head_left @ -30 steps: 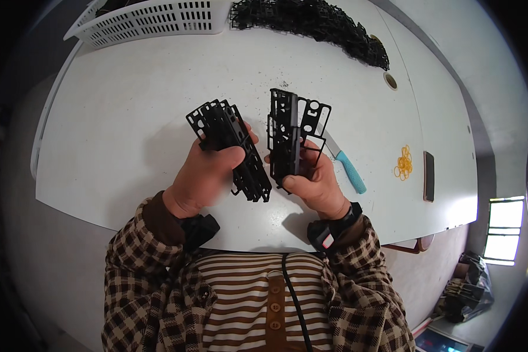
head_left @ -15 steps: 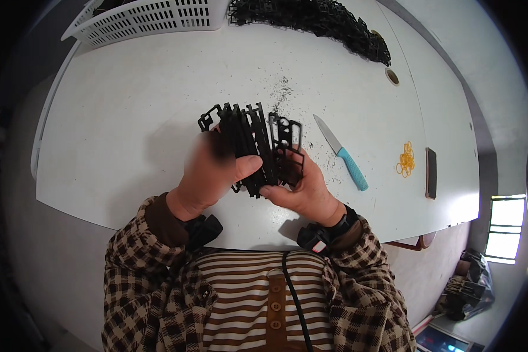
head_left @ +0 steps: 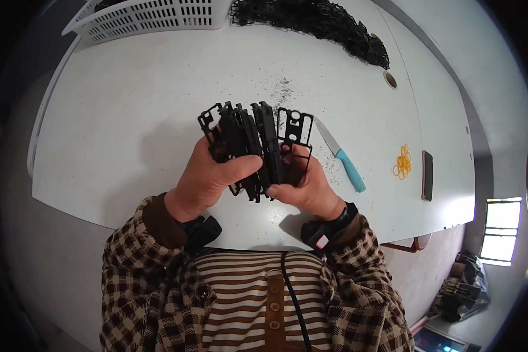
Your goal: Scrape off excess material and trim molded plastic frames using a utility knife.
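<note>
Between my two hands is a stack of thin black plastic frames (head_left: 240, 132), standing on edge above the white table. My left hand (head_left: 208, 176) is closed round the left part, its thumb lying across the near faces. Gripping the right part is my right hand (head_left: 308, 188), with its thumb at the lower edge. One flat black frame (head_left: 295, 126) with round and square cutouts fans out at the right, over that hand's fingers. The fingertips behind the stack are hidden.
A knife (head_left: 350, 170) with a turquoise handle lies right of my hands. Farther right are yellow rubber bands (head_left: 402, 163) and a dark phone-like slab (head_left: 427, 176). A white slotted basket (head_left: 158, 22) and a long heap of black frames (head_left: 317, 23) stand at the back. Black crumbs dot the white table (head_left: 100, 117).
My right hand has shifted slightly right with its part of the stack, widening the gap between the two parts. The flat frame at the right has turned more toward view.
</note>
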### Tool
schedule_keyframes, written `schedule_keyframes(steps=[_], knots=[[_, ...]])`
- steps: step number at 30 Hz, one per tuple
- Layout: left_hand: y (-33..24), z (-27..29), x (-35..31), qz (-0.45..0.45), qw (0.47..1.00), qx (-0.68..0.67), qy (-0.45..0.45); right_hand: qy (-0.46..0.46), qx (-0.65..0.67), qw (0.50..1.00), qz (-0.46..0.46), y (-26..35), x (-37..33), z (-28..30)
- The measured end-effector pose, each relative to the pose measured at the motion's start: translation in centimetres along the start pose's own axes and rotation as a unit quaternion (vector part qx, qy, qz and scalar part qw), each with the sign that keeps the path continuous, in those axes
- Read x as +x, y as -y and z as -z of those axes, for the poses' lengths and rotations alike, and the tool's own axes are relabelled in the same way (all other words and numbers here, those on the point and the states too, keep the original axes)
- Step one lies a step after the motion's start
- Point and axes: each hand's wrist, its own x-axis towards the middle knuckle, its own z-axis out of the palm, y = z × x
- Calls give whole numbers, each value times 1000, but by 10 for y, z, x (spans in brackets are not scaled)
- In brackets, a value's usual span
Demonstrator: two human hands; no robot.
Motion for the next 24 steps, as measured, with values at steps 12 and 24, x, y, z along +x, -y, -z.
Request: schedule_keyframes(steps=[12, 24], knots=[[-5, -2, -1, -18, 1000, -18, -14, 29, 114, 993, -22, -1, 4, 10], [0, -3, 1, -22, 999, 36, -19, -4, -19, 1000, 1, 0, -2, 5]])
